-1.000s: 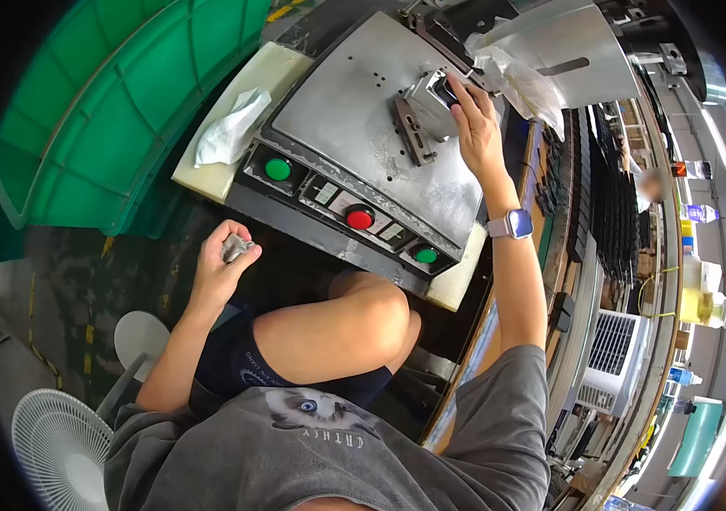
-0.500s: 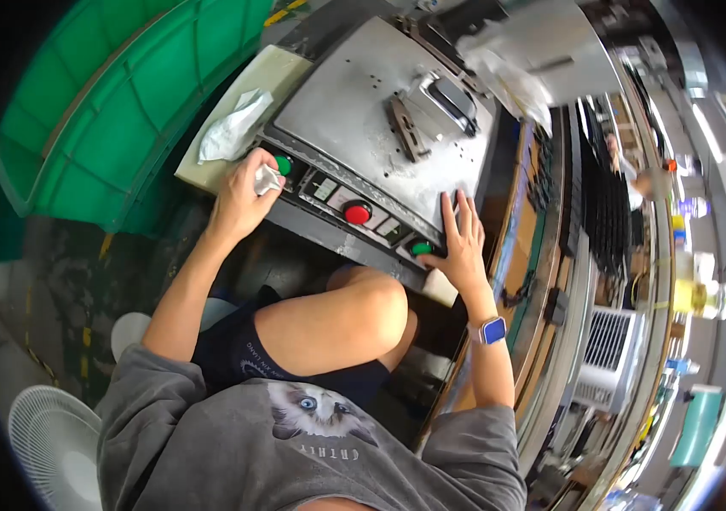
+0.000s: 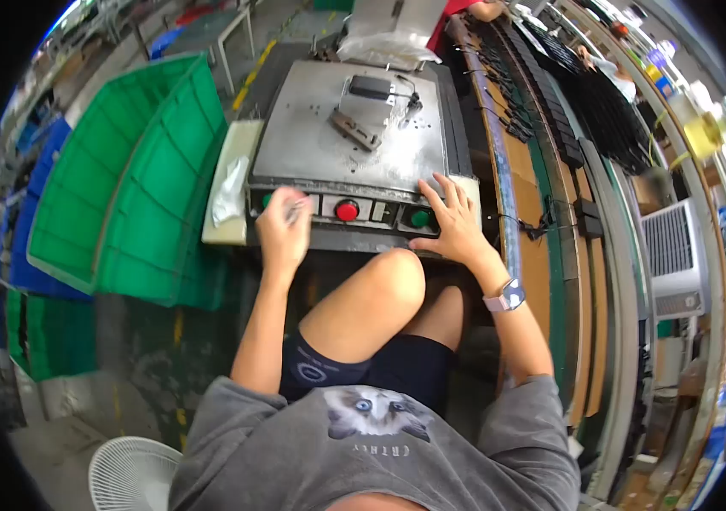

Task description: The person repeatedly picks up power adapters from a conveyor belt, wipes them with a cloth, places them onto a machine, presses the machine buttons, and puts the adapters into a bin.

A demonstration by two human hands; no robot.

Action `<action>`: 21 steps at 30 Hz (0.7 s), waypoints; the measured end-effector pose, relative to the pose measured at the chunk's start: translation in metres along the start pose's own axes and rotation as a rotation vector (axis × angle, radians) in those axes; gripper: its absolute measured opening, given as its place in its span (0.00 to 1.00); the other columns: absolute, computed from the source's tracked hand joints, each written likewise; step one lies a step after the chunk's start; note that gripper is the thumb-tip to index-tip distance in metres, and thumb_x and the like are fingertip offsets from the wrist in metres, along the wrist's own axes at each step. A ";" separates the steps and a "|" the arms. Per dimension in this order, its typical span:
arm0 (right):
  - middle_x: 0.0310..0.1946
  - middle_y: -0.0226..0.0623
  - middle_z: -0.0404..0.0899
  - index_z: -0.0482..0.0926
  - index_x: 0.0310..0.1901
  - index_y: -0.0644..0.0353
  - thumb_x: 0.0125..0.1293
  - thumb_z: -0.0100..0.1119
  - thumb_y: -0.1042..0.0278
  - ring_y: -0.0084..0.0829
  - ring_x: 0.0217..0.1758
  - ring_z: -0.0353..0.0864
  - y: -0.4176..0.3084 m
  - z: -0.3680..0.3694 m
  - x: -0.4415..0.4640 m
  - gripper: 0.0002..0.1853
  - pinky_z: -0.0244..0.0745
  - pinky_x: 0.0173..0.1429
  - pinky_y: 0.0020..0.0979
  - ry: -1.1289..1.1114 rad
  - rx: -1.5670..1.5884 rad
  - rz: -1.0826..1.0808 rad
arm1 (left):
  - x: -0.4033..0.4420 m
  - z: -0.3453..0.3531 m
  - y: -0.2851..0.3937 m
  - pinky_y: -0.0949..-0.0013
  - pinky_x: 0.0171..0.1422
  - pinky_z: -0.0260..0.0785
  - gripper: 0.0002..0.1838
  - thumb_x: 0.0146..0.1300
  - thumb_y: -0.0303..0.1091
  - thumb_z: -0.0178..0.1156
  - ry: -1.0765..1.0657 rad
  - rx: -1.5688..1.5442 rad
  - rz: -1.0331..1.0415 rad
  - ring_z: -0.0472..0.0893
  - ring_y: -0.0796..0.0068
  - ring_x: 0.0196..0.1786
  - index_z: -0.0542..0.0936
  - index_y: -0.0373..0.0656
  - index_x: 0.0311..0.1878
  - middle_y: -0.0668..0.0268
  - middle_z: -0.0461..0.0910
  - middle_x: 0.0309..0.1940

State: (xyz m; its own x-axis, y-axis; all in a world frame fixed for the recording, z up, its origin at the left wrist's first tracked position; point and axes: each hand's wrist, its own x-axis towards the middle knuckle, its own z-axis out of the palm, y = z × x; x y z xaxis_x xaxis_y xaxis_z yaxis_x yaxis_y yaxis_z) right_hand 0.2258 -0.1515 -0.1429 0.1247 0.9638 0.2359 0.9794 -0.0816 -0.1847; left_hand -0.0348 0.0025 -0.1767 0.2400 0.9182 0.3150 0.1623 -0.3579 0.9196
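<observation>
My left hand [image 3: 283,232] is closed around a small crumpled whitish wad [image 3: 297,205], probably cloth or paper, partly blurred by motion. It is in front of the left end of the machine's control panel [image 3: 367,211], mostly covering a green button [image 3: 267,200]. My right hand [image 3: 457,226] holds nothing, its fingers spread at the panel's right end around another green button [image 3: 420,218]. Between the hands is a red button [image 3: 346,210]. On the metal top plate [image 3: 303,128] lie a black power adapter [image 3: 370,87] with its cord and a brown metal bar [image 3: 354,129].
A crumpled white cloth or sheet [image 3: 229,192] lies on a pale board [image 3: 248,140] at the machine's left. Green crates [image 3: 158,179] stand further left. Along the right runs a conveyor [image 3: 542,255] with black adapters and cords. A white fan [image 3: 135,477] is at lower left.
My view has swung round and levelled, so the machine now appears upright. My left hand has shifted along the panel toward the red button. My right hand stays at the right green button.
</observation>
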 end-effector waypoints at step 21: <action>0.43 0.51 0.77 0.75 0.49 0.72 0.79 0.42 0.55 0.37 0.43 0.79 -0.052 -0.012 0.016 0.23 0.81 0.45 0.31 -0.187 2.423 0.768 | 0.009 0.071 0.118 0.66 0.56 0.69 0.17 0.78 0.42 0.44 -0.304 -0.784 0.004 0.79 0.70 0.47 0.76 0.38 0.44 0.60 0.81 0.43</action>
State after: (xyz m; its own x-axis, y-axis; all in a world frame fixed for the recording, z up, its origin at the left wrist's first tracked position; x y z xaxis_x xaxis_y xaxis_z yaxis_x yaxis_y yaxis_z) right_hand 0.1788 -0.1344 -0.1180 0.0527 0.9344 -0.3523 -0.9175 -0.0940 -0.3865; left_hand 0.0547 -0.0440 -0.0821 0.5047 0.7915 0.3446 -0.5239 -0.0364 0.8510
